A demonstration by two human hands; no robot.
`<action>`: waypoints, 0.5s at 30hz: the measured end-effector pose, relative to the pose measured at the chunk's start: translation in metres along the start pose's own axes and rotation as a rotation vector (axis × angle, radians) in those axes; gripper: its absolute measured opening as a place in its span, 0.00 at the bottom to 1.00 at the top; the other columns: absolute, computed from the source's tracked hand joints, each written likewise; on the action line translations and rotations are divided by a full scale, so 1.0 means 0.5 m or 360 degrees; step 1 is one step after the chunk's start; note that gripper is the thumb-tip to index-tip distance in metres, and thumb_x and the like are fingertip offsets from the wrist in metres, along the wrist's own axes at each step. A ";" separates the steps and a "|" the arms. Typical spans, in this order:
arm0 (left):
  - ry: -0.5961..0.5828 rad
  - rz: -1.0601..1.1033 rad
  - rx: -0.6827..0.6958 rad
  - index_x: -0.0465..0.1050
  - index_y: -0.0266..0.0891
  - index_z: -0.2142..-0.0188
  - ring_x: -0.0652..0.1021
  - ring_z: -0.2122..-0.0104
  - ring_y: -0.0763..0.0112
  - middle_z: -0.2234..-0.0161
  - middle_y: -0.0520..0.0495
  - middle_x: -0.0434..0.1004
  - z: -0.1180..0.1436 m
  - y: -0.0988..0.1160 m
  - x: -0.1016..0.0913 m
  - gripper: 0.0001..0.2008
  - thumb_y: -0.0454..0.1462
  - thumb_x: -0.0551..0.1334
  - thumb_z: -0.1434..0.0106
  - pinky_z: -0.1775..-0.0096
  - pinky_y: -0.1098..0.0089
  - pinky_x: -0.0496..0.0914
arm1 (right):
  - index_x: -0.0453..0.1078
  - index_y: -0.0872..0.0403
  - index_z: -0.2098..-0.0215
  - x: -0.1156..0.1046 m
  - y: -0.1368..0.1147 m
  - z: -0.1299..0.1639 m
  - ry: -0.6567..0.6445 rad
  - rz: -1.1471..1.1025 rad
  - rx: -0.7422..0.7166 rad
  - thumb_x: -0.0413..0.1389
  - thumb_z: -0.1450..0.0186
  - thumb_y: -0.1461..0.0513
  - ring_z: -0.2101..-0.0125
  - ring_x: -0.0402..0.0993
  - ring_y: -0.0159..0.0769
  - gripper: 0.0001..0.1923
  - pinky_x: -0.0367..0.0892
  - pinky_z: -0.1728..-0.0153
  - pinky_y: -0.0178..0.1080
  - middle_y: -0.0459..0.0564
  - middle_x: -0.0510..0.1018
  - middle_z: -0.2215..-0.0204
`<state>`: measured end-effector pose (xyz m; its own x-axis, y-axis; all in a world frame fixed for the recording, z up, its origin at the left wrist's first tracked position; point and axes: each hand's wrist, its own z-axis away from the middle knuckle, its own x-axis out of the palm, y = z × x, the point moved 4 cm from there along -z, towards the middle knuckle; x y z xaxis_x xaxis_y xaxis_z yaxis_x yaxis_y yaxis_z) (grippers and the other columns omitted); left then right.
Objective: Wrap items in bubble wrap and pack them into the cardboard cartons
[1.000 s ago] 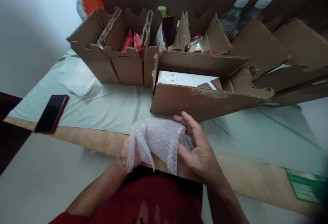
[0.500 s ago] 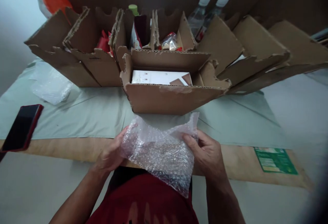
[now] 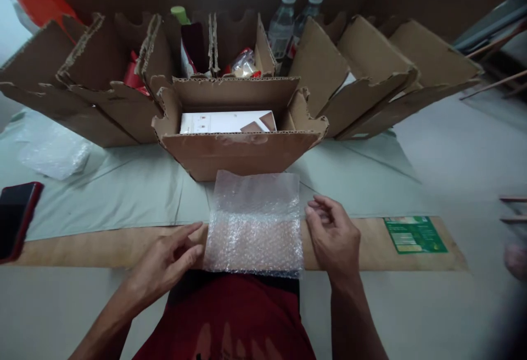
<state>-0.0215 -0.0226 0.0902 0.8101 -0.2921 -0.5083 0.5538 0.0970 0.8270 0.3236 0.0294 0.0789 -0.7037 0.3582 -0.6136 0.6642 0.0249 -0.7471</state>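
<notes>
Both hands open, left hand (image 3: 164,258), right hand (image 3: 333,234), flanking flat bubble wrap (image 3: 254,223), squarish.

Single head cam, looks fwd/down from above table edge (image 3: 123,242), close; boxes at far side.

Dim, soft, flat indoor light leaves faint shadows, the back wall falls dark, and wide-angle distortion with blur smears the frame's edges and lower right corner.
</notes>
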 end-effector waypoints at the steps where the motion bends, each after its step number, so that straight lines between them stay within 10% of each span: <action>1: 0.0113 -0.0124 0.0123 0.74 0.44 0.42 0.80 0.72 0.68 0.69 0.50 0.83 -0.005 0.015 -0.007 0.19 0.43 0.62 0.30 0.69 0.71 0.73 | 0.75 0.54 0.52 -0.002 -0.014 0.005 0.0052 0.0052 -0.0128 0.58 0.31 0.57 0.65 0.80 0.41 0.12 0.76 0.59 0.46 0.54 0.83 0.61; 6: 0.0253 -0.0551 0.0740 0.74 0.43 0.42 0.79 0.51 0.58 0.50 0.40 0.80 -0.082 0.084 0.041 0.17 0.34 0.57 0.28 0.49 0.57 0.76 | 0.76 0.53 0.52 0.052 -0.094 0.033 -0.0264 0.0198 -0.0741 0.55 0.29 0.63 0.51 0.79 0.47 0.10 0.74 0.50 0.51 0.57 0.82 0.52; 10: 0.0145 -0.0813 0.0686 0.73 0.38 0.44 0.79 0.51 0.52 0.49 0.35 0.78 -0.125 0.075 0.091 0.16 0.32 0.58 0.30 0.50 0.50 0.77 | 0.77 0.55 0.49 0.091 -0.084 0.056 -0.0631 0.0425 -0.0775 0.54 0.29 0.63 0.44 0.75 0.53 0.13 0.73 0.49 0.56 0.62 0.78 0.43; 15: 0.0048 -0.0766 0.0696 0.69 0.41 0.41 0.79 0.51 0.57 0.48 0.37 0.77 -0.095 0.073 0.092 0.17 0.35 0.57 0.27 0.50 0.55 0.78 | 0.78 0.53 0.52 0.061 -0.059 0.073 -0.0575 0.0329 -0.0796 0.55 0.30 0.65 0.46 0.78 0.50 0.12 0.74 0.49 0.55 0.58 0.81 0.46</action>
<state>0.0450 0.0125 0.0854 0.4993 -0.1788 -0.8478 0.7320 -0.4364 0.5232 0.2734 0.0054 0.0731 -0.5312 0.0678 -0.8445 0.7711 0.4518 -0.4487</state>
